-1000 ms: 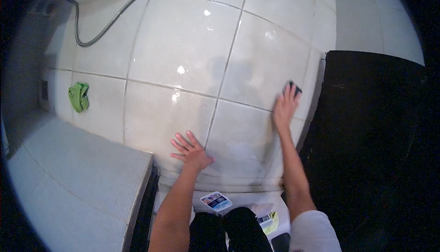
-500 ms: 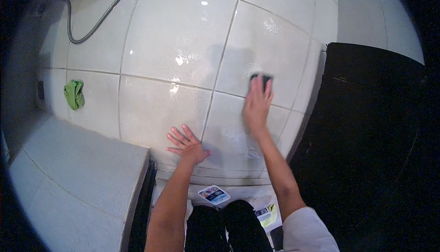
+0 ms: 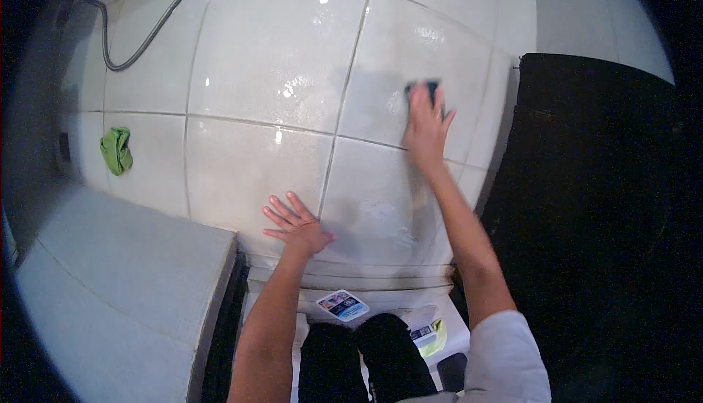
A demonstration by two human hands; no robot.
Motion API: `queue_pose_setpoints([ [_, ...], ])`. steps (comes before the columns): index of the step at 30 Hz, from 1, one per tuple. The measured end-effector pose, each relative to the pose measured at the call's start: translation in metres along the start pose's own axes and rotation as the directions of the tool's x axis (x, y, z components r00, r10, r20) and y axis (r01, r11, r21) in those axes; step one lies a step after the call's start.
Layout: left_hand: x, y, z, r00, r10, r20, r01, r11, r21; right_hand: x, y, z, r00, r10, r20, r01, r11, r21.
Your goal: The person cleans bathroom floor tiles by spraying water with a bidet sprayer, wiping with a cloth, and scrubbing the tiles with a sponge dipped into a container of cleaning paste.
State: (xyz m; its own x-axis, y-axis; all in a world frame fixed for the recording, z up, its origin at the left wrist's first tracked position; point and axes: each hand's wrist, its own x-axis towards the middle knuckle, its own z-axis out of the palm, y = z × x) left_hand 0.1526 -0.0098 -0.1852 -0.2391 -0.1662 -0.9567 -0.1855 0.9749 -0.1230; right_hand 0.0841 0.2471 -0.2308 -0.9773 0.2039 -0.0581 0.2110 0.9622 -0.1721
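A grey, fine-patterned ledge (image 3: 124, 275) filled the lower left of the scene, with a flexible grey hose (image 3: 119, 69) looping down above it across a pale tiled surface (image 3: 260, 161) that glistened in wet patches. A crumpled green cloth (image 3: 116, 151) lay on the tiles near the ledge, well apart from both hands. Toward the middle, the person's left hand (image 3: 299, 231) rested palm down beside a grout line, fingers spread and grasping nothing. Just below the tiled edge sat a white-bordered printed label (image 3: 343, 305), its text too small to read, above the person's black-clad legs (image 3: 392, 352). Right of center, the right hand (image 3: 427, 132), slightly blurred, gripped a small dark pad (image 3: 430, 89) beneath its fingers, against the tile just above a crosswise grout line. Whitish streaks (image 3: 388, 216) marked the tile below, between the two forearms. A yellow-green item (image 3: 437, 339), partly hidden, lay beside the legs near a light grey sleeve (image 3: 505, 355). A broad black panel (image 3: 586, 205) bordered the tiles at far right.
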Motion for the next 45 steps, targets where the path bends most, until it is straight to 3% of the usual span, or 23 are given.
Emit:
queue_pose_setpoints([
  [3, 0.003, 0.001, 0.003, 1.0, -0.015, -0.002, 0.015, 1.0, -0.002, 0.053, -0.051, 0.04, 0.94, 0.185, -0.288, -0.194, 0.981, -0.004],
  [5, 0.0, 0.005, 0.004, 1.0, -0.024, -0.017, 0.025, 1.0, 0.016, 0.024, -0.138, 0.058, 0.968, -0.006, -0.252, 0.088, 0.945, 0.316],
  [6, -0.003, 0.006, 0.004, 0.999, -0.036, -0.012, 0.036, 0.999, 0.025, 0.0, -0.157, 0.046, 0.969, -0.197, -0.15, 0.236, 0.921, 0.311],
  [8, 0.001, 0.005, -0.003, 0.999, -0.044, -0.026, 0.045, 0.998, 0.046, -0.022, -0.15, 0.033, 0.954, -0.3, 0.011, 0.281, 0.904, 0.322],
  [10, 0.0, 0.002, 0.005, 0.999, -0.013, -0.051, 0.013, 1.0, 0.009, -0.046, -0.067, 0.015, 0.992, -0.093, 0.089, 0.072, 0.973, 0.219],
  [12, 0.003, 0.001, 0.007, 1.0, -0.012, -0.027, 0.012, 1.0, 0.002, -0.065, 0.027, 0.006, 0.999, -0.002, -0.054, -0.003, 0.996, -0.093],
  [14, 0.005, -0.001, 0.003, 1.0, -0.009, -0.015, 0.009, 1.0, -0.014, -0.048, 0.06, -0.012, 0.958, 0.254, -0.133, -0.276, 0.943, -0.187],
  [15, 0.004, -0.002, 0.004, 1.0, 0.003, -0.002, -0.003, 1.0, -0.015, -0.029, 0.055, -0.002, 0.96, 0.249, -0.128, -0.27, 0.944, -0.19],
  [17, 0.002, -0.001, 0.001, 1.0, 0.015, 0.006, -0.015, 1.0, -0.016, 0.011, 0.022, 0.027, 0.892, 0.224, -0.393, -0.229, 0.973, 0.033],
  [19, 0.001, 0.0, -0.004, 0.998, -0.003, 0.056, 0.003, 1.0, -0.005, -0.008, -0.04, 0.02, 0.987, 0.013, -0.16, 0.001, 0.996, 0.089],
  [21, -0.007, 0.0, 0.0, 0.999, -0.005, 0.054, 0.005, 1.0, -0.006, -0.082, -0.052, -0.006, 0.964, -0.249, 0.093, 0.231, 0.957, 0.174],
  [22, -0.005, 0.003, -0.004, 1.0, 0.004, 0.019, -0.004, 1.0, -0.002, -0.077, -0.037, -0.011, 0.963, -0.254, 0.089, 0.237, 0.957, 0.165],
  [23, -0.003, 0.004, -0.006, 1.0, 0.008, 0.013, -0.008, 1.0, -0.01, -0.072, -0.008, -0.017, 0.983, -0.078, 0.168, 0.024, 0.952, 0.304],
  [26, 0.0, -0.001, 0.0, 0.999, 0.001, 0.033, -0.001, 1.0, -0.003, 0.012, 0.064, -0.013, 0.991, -0.075, -0.109, 0.078, 0.997, 0.029],
  [29, 0.005, 0.0, -0.008, 0.999, -0.002, 0.041, 0.004, 0.999, -0.04, 0.044, 0.023, -0.003, 0.966, -0.013, -0.257, 0.024, 0.999, 0.037],
  [30, 0.004, -0.002, -0.006, 1.0, 0.013, 0.028, -0.012, 0.999, -0.04, 0.003, 0.006, 0.0, 0.978, -0.078, -0.195, 0.108, 0.983, 0.146],
  [31, -0.001, -0.002, -0.001, 0.999, 0.029, 0.019, -0.028, 0.999, -0.042, -0.049, -0.008, -0.007, 0.995, -0.096, -0.02, 0.097, 0.993, 0.068],
  [33, -0.006, 0.003, -0.002, 1.0, 0.002, 0.031, -0.001, 1.0, -0.013, -0.084, 0.006, -0.01, 0.984, -0.132, 0.118, 0.116, 0.984, 0.138],
  [36, -0.001, 0.004, -0.004, 0.999, -0.013, 0.036, 0.012, 1.0, 0.012, 0.003, 0.013, -0.012, 0.993, -0.109, -0.037, 0.112, 0.99, 0.085],
  [39, -0.002, 0.001, -0.003, 0.999, -0.012, 0.05, 0.011, 1.0, 0.006, -0.052, -0.018, -0.003, 1.0, -0.011, -0.005, 0.012, 0.99, 0.138],
  [40, -0.003, 0.003, -0.004, 0.999, -0.008, 0.033, 0.008, 1.0, 0.014, -0.082, -0.029, -0.011, 0.995, 0.0, 0.097, -0.014, 0.99, 0.14],
  [43, -0.001, 0.006, -0.003, 0.999, -0.028, 0.017, 0.027, 0.999, 0.041, -0.041, -0.003, -0.003, 0.991, -0.122, 0.053, 0.117, 0.989, 0.086],
  [45, 0.001, 0.004, -0.004, 1.0, -0.014, 0.022, 0.014, 0.999, 0.029, -0.008, -0.009, -0.005, 0.996, -0.085, 0.014, 0.083, 0.993, 0.084],
])
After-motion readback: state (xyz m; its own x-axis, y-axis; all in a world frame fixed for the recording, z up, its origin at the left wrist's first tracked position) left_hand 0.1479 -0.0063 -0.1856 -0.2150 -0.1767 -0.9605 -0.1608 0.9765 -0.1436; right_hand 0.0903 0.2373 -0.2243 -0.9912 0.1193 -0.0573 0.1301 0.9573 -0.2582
